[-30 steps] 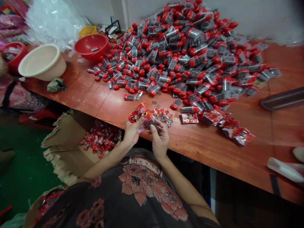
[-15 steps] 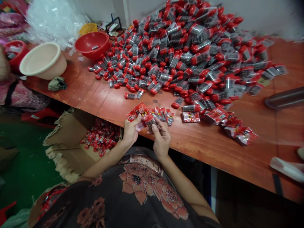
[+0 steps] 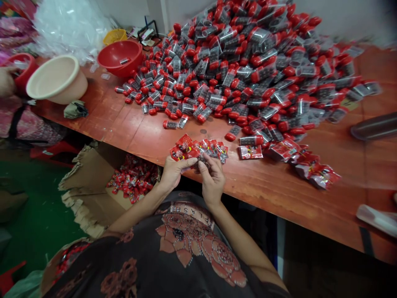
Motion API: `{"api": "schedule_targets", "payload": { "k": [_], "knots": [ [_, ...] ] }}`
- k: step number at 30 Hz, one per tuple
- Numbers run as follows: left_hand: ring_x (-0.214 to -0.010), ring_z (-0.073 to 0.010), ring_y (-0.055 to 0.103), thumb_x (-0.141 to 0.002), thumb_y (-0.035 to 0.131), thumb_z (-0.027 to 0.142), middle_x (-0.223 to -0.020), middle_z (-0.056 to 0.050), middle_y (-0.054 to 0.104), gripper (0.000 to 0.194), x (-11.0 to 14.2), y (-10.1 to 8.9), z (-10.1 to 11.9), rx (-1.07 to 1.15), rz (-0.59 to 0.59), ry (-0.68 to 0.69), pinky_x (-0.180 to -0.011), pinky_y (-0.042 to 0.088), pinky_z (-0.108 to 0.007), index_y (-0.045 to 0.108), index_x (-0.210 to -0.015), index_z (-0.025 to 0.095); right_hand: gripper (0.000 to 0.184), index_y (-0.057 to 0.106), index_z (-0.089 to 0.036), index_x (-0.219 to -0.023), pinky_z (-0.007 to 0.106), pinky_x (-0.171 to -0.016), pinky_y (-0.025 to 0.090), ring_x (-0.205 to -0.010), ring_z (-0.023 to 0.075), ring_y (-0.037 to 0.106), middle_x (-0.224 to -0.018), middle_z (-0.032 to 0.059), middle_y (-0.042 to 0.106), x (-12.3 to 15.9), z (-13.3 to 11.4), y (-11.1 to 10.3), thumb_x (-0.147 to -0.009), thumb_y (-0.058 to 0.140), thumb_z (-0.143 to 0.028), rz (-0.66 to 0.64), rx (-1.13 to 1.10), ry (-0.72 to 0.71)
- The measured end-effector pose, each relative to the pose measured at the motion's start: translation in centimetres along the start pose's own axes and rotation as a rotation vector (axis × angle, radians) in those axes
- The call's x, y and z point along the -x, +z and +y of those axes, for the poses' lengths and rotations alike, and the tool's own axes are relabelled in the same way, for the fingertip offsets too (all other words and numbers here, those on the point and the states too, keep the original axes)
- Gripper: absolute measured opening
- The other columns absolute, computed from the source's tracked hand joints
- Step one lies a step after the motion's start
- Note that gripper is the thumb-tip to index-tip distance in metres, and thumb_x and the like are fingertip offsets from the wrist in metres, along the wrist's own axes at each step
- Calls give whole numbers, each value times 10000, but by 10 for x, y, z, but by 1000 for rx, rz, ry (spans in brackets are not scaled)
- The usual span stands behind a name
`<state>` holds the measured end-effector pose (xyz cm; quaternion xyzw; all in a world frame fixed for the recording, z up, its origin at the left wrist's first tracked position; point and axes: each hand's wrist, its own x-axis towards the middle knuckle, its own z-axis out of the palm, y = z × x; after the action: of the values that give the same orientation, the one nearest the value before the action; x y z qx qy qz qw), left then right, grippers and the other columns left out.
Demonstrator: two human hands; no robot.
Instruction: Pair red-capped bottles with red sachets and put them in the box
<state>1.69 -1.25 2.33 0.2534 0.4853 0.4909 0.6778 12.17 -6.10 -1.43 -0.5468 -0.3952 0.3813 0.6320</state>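
My left hand (image 3: 172, 173) is closed at the table's front edge, its thumb stretched across toward my right fingers. Red printed packets (image 3: 182, 145) stand out beyond its fingers, and it grips at least one of them. My right hand (image 3: 213, 181) pinches a small clear tube with dark contents (image 3: 202, 159), mostly hidden by fingers and thumb. Both hands meet at this tube. Just behind them, a row of red printed packets (image 3: 221, 150) lies on the table. A single flat packet (image 3: 250, 152) rests to the right.
A large heap of red-capped clear tubes (image 3: 217, 78) covers the back of the table (image 3: 130, 128). More packets (image 3: 324, 176) lie at right. Left stand a red bowl (image 3: 119, 58) and a cream basin (image 3: 58, 82). An open carton (image 3: 93, 194) holds packets below. Another person's hand (image 3: 6, 82) is at far left.
My left thumb has moved right over the tube, which is now more covered by fingers. The red packets in my left hand have shifted slightly right. The other person's hand has come further into view.
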Motion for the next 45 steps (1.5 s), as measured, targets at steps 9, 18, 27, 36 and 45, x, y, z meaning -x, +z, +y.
{"api": "schedule_targets", "payload": {
  "k": [9, 18, 27, 36, 45],
  "knots": [
    [-685, -146, 682, -514, 878, 230, -794, -23, 738, 357, -2, -2, 2, 24, -39, -41, -659, 559, -254, 703, -812, 141, 333, 649, -316, -1208, 387, -929, 528, -986, 160, 594, -1049, 27, 582, 2, -3, 5, -879, 613, -277, 18, 38, -44],
    [-674, -141, 673, -521, 865, 225, -785, -16, 731, 341, -5, -3, 7, 45, -46, -45, -641, 541, -257, 688, -804, 155, 335, 652, -347, -1197, 390, -897, 545, -988, 164, 594, -1055, 20, 571, 0, 2, 3, -870, 630, -274, -38, -28, -5],
    [-638, -111, 638, -539, 853, 190, -716, -1, 700, 257, -3, 3, -1, 40, -77, -58, -640, 512, -235, 685, -728, 141, 315, 664, -324, -1174, 375, -894, 540, -970, 163, 622, -1046, 27, 626, 0, 0, 5, -865, 629, -279, 3, -41, -2],
    [-652, -112, 657, -577, 846, 183, -780, -22, 730, 268, -4, 13, -19, 140, -6, 81, -645, 526, -236, 719, -810, 149, 290, 705, -273, -1099, 407, -949, 512, -979, 166, 646, -1065, 26, 685, -10, 12, 5, -811, 684, -290, 108, -207, 140],
    [-537, -141, 657, -520, 885, 369, -720, -16, 721, 431, -8, 7, -17, 78, 82, -103, -564, 548, -274, 675, -833, 160, 311, 704, -214, -1082, 389, -876, 553, -899, 166, 681, -1033, 50, 741, -16, 8, 6, -789, 694, -321, 227, -294, 245]
  ]
}}
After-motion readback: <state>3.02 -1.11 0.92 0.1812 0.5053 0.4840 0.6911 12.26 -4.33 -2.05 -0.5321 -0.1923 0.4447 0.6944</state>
